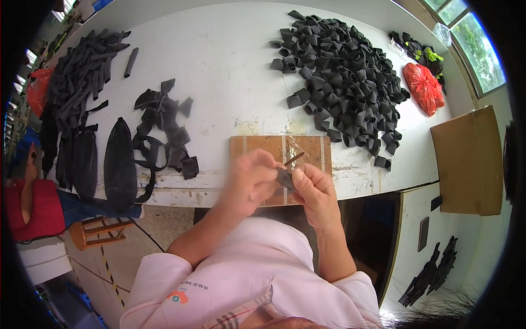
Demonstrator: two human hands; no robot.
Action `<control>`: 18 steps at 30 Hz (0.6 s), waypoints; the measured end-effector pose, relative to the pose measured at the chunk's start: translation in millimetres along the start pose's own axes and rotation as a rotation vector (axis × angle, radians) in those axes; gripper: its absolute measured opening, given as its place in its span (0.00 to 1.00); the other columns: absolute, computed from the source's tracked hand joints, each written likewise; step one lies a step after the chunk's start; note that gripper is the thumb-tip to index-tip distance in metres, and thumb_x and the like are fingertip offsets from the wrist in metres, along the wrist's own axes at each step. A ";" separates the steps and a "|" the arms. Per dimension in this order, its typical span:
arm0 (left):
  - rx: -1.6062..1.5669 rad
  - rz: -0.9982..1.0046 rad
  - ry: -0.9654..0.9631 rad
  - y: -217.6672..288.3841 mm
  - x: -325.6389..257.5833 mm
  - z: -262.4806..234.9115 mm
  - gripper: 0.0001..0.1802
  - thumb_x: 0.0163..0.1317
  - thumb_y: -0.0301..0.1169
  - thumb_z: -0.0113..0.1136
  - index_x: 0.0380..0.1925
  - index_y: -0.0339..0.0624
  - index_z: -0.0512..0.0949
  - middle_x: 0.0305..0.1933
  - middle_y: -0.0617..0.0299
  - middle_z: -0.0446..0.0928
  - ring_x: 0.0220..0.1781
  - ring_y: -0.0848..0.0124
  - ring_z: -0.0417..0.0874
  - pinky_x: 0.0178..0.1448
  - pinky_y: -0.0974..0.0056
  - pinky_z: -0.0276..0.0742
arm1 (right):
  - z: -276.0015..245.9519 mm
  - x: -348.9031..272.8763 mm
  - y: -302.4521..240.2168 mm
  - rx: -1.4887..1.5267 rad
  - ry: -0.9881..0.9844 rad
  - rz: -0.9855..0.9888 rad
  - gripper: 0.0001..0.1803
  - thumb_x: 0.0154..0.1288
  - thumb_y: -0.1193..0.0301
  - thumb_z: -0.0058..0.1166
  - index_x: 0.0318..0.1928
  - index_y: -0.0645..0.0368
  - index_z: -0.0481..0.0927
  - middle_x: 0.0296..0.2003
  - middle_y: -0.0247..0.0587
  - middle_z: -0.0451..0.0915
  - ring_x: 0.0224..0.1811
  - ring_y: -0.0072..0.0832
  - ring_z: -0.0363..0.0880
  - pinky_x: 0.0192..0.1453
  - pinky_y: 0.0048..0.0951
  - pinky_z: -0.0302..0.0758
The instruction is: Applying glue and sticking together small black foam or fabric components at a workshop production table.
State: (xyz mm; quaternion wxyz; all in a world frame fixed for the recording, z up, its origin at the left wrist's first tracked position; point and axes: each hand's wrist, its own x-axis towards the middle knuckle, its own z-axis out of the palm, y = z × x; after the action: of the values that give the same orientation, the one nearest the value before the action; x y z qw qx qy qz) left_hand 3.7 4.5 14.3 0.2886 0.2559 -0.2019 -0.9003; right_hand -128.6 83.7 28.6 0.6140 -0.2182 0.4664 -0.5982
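Your left hand (pixel 251 178) and right hand (pixel 311 189) both pinching a black piece (pixel 285 178), stick (pixel 294 159) in right, over the counter (pixel 219 60)

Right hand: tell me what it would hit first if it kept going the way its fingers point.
The right hand points up-left; it would probably first meet the left hand, just across the small black rubber piece between them.

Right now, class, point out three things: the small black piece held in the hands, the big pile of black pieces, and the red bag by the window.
small black piece (pixel 284 178), head view, its middle between the hands.
big pile (pixel 345 77), head view, its centre.
red bag (pixel 424 88), head view, its middle.
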 end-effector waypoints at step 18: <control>0.925 0.806 -0.254 11.5 21.3 26.5 0.06 0.52 0.21 0.56 0.32 0.38 0.75 0.35 0.60 0.73 0.41 0.71 0.72 0.47 0.66 0.68 | -7.8 17.4 -11.1 -0.779 0.251 -0.915 0.18 0.50 0.65 0.61 0.38 0.64 0.74 0.29 0.38 0.71 0.25 0.23 0.69 0.25 0.19 0.68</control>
State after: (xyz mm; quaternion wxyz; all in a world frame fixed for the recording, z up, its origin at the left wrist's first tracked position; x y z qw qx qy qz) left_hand -21.8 -11.8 33.7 0.4385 0.1492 -0.6840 -0.5636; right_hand -143.6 67.5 28.7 0.1107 -0.5325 0.5785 -0.6079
